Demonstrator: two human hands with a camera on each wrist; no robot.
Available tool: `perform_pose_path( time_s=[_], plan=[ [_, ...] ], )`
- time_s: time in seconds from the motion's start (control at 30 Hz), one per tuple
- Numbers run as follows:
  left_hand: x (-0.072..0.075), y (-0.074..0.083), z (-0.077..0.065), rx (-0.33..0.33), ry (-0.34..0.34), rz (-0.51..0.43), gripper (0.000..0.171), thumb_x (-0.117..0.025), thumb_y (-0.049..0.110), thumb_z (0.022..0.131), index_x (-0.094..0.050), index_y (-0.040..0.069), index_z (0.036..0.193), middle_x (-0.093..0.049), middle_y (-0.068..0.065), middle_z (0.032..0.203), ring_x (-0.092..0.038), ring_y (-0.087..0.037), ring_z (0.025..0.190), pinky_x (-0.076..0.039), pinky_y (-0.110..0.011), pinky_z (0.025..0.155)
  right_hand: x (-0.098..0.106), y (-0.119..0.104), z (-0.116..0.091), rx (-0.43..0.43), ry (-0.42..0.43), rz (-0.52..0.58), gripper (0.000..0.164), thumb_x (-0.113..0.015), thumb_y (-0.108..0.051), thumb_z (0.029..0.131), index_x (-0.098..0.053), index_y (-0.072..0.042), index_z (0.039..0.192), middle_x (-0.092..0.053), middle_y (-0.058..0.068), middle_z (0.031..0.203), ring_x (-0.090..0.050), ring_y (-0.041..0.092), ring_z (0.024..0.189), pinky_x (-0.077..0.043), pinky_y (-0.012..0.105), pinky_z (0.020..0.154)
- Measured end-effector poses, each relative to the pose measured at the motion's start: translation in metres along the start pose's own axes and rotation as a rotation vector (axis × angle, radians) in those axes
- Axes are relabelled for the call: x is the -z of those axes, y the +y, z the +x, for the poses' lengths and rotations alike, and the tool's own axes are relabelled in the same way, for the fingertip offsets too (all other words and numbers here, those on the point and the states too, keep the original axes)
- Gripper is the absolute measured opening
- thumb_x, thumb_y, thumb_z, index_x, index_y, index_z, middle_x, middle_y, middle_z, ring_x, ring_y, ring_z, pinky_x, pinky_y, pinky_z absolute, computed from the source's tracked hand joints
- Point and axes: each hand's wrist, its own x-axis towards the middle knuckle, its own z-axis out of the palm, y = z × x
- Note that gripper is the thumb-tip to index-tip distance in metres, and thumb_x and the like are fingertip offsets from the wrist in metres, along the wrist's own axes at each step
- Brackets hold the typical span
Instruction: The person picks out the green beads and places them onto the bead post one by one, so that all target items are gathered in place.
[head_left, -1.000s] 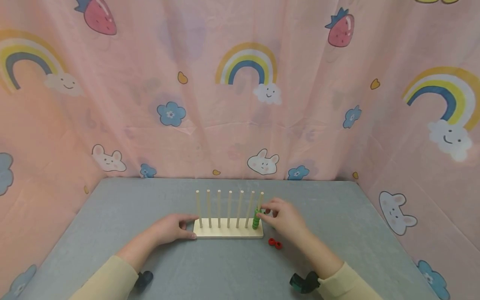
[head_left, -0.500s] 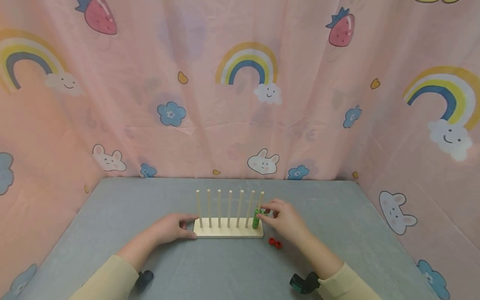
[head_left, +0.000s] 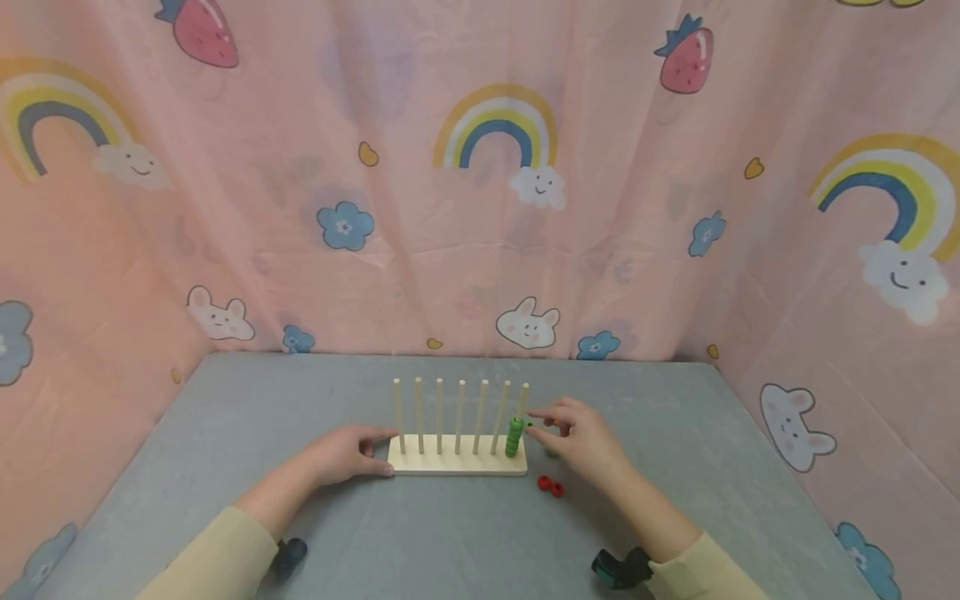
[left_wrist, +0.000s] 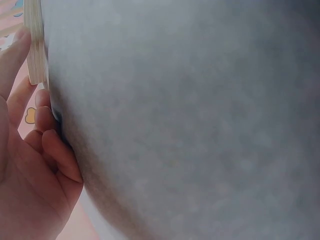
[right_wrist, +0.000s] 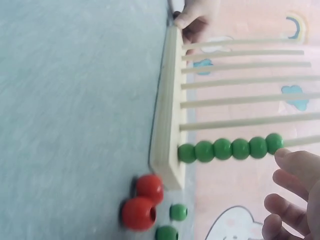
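A pale wooden peg board (head_left: 457, 467) with a row of upright pegs stands on the table. My left hand (head_left: 337, 457) grips its left end, thumb at the front edge and a finger at the back. Several green beads (head_left: 514, 438) are stacked on the rightmost peg; the other pegs are bare. Just right of that stack is my right hand (head_left: 588, 437), thumb and fingers spread with nothing seen between them. In the right wrist view its thumb tip (right_wrist: 283, 153) overlaps the top bead; contact cannot be told.
Two red beads (head_left: 550, 487) lie in front of the board's right end. Beside them in the right wrist view are loose green beads (right_wrist: 178, 212), mostly behind my right hand in the head view. A pink patterned curtain (head_left: 450, 275) surrounds the grey table (head_left: 420, 542).
My right hand has drawn back slightly to the right from the green bead stack, its fingers coming off the peg. The left hand keeps its grip on the peg board.
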Motion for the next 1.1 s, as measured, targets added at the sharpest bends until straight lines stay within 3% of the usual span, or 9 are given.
perform_pose_path(
  time_s=[0.6, 1.1],
  plan=[
    [-0.001, 0.0, 0.001, -0.007, 0.0, 0.003, 0.058, -0.085, 0.036, 0.078, -0.067, 0.023, 0.131, -0.05, 0.001, 0.075, -0.044, -0.014, 0.068, -0.032, -0.032, 0.061, 0.023, 0.032, -0.012, -0.118, -0.103, -0.153, 0.03, -0.078, -0.032, 0.086, -0.076, -0.018, 0.113, -0.058, -0.004, 0.089, -0.05, 0.015, 0.075, -0.044, 0.03, 0.061],
    [0.0, -0.001, 0.001, 0.012, -0.005, 0.004, 0.058, -0.084, 0.038, 0.077, -0.066, 0.025, 0.131, -0.05, 0.0, 0.076, -0.044, -0.015, 0.069, -0.032, -0.032, 0.061, 0.006, 0.034, 0.002, -0.107, -0.217, -0.342, 0.03, -0.082, -0.035, 0.081, -0.078, -0.022, 0.107, -0.054, -0.005, 0.081, -0.049, 0.013, 0.071, -0.041, 0.031, 0.06]
  ],
)
